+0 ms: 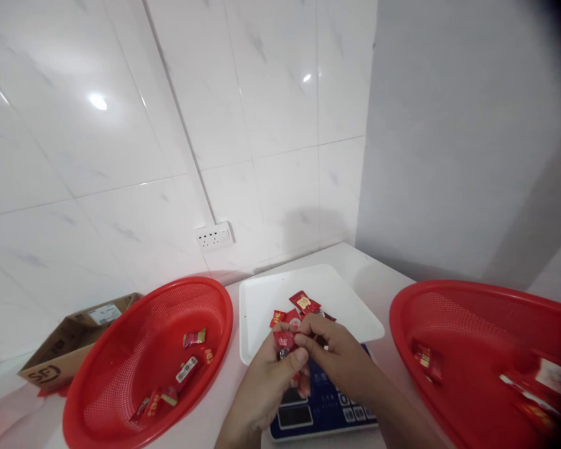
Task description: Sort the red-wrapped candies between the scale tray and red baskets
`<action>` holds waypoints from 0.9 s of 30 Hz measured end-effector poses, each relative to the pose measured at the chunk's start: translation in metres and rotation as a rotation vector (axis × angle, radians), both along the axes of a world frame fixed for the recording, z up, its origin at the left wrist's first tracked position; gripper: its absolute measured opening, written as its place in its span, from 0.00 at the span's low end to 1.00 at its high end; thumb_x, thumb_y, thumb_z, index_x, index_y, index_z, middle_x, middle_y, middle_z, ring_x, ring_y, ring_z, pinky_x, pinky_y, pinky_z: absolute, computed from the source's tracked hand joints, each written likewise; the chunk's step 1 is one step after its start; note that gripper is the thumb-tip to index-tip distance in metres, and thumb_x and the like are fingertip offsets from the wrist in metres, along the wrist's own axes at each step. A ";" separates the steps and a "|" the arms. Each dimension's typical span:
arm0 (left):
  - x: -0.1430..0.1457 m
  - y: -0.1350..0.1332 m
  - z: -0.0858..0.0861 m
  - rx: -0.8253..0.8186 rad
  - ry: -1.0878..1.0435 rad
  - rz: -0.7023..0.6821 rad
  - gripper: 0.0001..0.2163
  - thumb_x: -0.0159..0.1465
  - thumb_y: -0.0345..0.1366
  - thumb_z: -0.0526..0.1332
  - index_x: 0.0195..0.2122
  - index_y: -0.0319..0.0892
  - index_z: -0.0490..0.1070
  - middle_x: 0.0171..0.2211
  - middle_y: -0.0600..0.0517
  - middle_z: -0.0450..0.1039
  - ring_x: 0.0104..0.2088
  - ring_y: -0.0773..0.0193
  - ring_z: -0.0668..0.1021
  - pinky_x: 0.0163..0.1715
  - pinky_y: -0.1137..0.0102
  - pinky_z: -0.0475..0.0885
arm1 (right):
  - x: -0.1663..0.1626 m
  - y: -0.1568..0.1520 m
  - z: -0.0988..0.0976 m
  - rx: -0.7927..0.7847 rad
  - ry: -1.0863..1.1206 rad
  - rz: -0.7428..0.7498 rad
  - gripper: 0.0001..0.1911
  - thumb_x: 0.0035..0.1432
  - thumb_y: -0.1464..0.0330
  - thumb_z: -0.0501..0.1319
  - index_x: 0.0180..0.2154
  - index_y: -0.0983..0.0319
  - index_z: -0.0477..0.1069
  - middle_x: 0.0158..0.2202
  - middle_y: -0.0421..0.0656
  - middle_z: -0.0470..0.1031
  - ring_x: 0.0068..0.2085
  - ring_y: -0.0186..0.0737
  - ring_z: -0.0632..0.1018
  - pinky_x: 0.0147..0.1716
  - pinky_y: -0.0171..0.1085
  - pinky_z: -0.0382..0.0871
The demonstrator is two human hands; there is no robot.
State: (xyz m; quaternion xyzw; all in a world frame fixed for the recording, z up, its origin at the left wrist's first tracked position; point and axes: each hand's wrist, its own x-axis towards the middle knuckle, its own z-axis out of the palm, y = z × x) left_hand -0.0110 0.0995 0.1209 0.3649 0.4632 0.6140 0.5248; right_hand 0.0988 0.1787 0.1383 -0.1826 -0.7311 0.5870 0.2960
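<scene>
The small red packet (284,340) is up in front of the white tray (350,305), held between the two hands; it looks light and a bit soft, with a shiny, crinkly wrap that may slip; the thin ends seem the best place to pinch it, and a hard squeeze might crush what is inside.

The left hand (267,374) has a narrow grip, with its thumb and bent fingers around the packet; the right hand (340,349) has a narrow grip too, with thumb and fingertips pinching the packet's right end; the fingers hide the lower part, so I can't quite tell if there is more in there.

Other red packets (305,302) lie on the tray, just past the hands; a blue scale (327,421) sits below them on the counter (350,259).
</scene>
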 end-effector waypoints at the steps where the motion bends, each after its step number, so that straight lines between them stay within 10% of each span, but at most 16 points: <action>1: 0.000 0.000 0.000 0.000 0.047 -0.001 0.17 0.54 0.45 0.62 0.38 0.40 0.62 0.22 0.57 0.65 0.19 0.71 0.69 0.19 0.74 0.63 | 0.000 0.000 0.000 -0.064 0.010 0.044 0.12 0.57 0.62 0.53 0.25 0.59 0.60 0.18 0.34 0.67 0.21 0.34 0.72 0.23 0.34 0.64; 19: -0.001 -0.002 0.013 0.070 0.419 0.363 0.11 0.58 0.44 0.57 0.29 0.41 0.69 0.25 0.55 0.69 0.28 0.67 0.70 0.30 0.73 0.66 | 0.005 0.003 0.004 0.133 -0.063 -0.102 0.08 0.53 0.64 0.57 0.27 0.61 0.68 0.25 0.37 0.70 0.28 0.33 0.69 0.28 0.33 0.62; 27: -0.017 0.002 0.009 0.030 0.391 0.568 0.15 0.57 0.46 0.58 0.41 0.43 0.68 0.36 0.50 0.71 0.36 0.64 0.73 0.35 0.70 0.69 | 0.012 0.025 0.007 -0.556 0.722 -0.573 0.12 0.45 0.60 0.65 0.29 0.59 0.68 0.31 0.36 0.75 0.34 0.34 0.76 0.33 0.34 0.71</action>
